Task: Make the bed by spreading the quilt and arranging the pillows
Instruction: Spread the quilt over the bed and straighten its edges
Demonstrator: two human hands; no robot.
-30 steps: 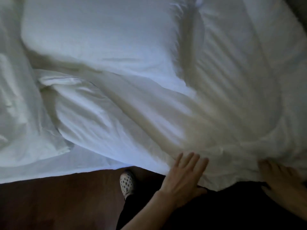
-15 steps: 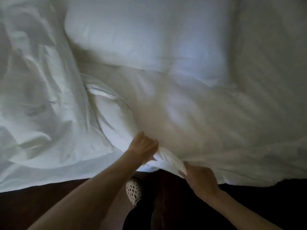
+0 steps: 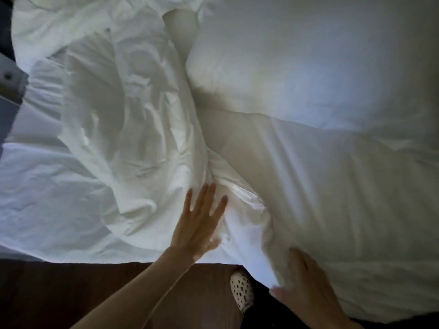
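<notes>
Half done at best: left hand (image 3: 199,224) fingers spread wide, flat against the crumpled quilt (image 3: 123,129); right hand (image 3: 306,288) pressed nearby, pillow (image 3: 297,67) beyond fingertips, unarranged.

A rumpled white quilt (image 3: 123,129) heaps across the upper left and centre of the frame, its folds rising beside a plump pillow (image 3: 297,67) that fills the upper right. Flat sheet (image 3: 35,198) lies open at the left edge. Below the bed, bare brown floor (image 3: 59,293) runs along the lower left, with a spotted shoe (image 3: 241,292) at lower centre.
</notes>
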